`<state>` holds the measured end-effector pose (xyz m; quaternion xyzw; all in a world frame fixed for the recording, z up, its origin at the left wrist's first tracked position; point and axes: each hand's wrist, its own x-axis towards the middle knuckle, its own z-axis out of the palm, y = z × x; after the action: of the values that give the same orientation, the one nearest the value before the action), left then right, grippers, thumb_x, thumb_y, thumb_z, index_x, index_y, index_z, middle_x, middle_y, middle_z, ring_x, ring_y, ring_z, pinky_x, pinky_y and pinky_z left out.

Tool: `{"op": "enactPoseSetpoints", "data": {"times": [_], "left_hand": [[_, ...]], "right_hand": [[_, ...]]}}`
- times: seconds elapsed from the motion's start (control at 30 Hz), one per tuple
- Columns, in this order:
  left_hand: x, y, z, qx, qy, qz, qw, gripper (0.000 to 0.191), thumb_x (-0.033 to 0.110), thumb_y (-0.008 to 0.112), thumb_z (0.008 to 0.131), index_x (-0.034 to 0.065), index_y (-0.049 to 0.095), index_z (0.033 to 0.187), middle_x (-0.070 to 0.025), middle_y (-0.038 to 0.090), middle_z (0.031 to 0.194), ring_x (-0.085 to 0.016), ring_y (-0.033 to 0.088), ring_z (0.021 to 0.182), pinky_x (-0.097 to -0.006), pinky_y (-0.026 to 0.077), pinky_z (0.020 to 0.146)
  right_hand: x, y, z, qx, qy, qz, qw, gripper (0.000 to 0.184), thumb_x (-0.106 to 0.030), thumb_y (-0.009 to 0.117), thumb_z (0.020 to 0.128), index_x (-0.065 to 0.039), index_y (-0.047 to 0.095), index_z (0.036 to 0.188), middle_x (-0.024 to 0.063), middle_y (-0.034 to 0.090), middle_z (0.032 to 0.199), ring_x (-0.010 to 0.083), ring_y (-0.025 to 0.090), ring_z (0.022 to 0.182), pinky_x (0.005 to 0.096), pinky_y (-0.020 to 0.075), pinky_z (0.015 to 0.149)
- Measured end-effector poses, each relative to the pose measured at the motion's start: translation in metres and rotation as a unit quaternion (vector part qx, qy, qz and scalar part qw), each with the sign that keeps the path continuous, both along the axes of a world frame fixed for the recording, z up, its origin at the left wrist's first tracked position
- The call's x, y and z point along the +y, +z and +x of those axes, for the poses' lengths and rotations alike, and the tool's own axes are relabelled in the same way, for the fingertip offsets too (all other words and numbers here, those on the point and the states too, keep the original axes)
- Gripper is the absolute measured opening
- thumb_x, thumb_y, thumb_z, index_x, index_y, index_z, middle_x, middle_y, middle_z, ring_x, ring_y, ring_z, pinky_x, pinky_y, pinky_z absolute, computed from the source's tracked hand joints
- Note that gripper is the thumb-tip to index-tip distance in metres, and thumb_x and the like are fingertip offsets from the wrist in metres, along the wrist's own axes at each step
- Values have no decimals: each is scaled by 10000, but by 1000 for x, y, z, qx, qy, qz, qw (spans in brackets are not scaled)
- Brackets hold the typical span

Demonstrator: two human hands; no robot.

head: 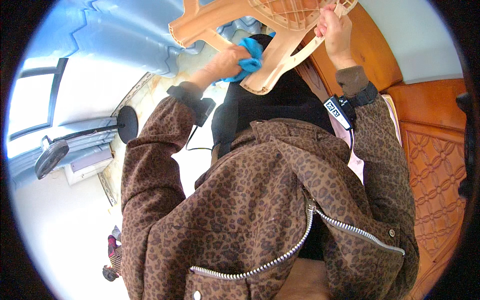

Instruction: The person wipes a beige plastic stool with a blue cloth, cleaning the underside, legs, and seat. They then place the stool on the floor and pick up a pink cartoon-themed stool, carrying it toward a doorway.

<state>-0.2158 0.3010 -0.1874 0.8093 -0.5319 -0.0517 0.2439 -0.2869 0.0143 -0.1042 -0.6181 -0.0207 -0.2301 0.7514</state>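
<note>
A tan plastic stool is tipped over before me, its ribbed underside and legs showing at the top of the view. My right hand is closed around a slim curved bar of its frame at the upper right. Bunched in my left hand is a blue cloth, slightly blurred. The cloth lies against or just beside one of the stool's broad legs; exact contact is hard to tell. The stool's far part is cut off by the top edge.
Orange-brown wooden furniture with a carved panel stands on the right. On the left are a standing fan, a blue curtain, a window and a small white cabinet. A small striped figure, perhaps a person, appears lower left.
</note>
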Motion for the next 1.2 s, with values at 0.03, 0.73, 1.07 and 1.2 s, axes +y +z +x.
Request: {"op": "enactPoseSetpoints", "data": {"times": [0.03, 0.73, 1.07, 1.2], "left_hand": [[-4, -2, -6, 7, -35, -9, 999, 239, -6, 587, 685, 40, 633, 915, -137, 642, 969, -372, 573, 957, -435, 470, 851], [-29, -17, -4, 118, -55, -25, 991, 357, -43, 619, 712, 112, 584, 1032, -88, 598, 1001, -336, 569, 1015, -404, 449, 922], [43, 22, 76, -261, -14, 219, 940, 178, 115, 602, 767, 120, 649, 938, -65, 571, 1001, -277, 551, 1046, -377, 478, 898], [40, 11, 79, -308, 57, 246, 917, 171, 137, 577, 796, 144, 681, 933, -48, 574, 1028, -250, 560, 1047, -373, 492, 871]], "right_hand": [[1, 0, -1, 8, -9, 1, 1000, 128, -120, 471, 929, -73, 457, 811, -8, 388, 613, 77, 366, 487, 256, 347, 452], [-3, 2, 3, 15, 20, 22, 999, 133, -123, 480, 920, -80, 455, 797, -12, 385, 609, 79, 365, 491, 255, 348, 457], [-4, 2, -5, 36, 39, -16, 998, 134, -134, 501, 918, -84, 461, 801, -20, 379, 610, 74, 357, 493, 253, 343, 460], [-6, 2, -7, 16, 51, -31, 998, 141, -138, 488, 938, -88, 459, 810, -20, 364, 608, 77, 350, 498, 255, 348, 469]]}}
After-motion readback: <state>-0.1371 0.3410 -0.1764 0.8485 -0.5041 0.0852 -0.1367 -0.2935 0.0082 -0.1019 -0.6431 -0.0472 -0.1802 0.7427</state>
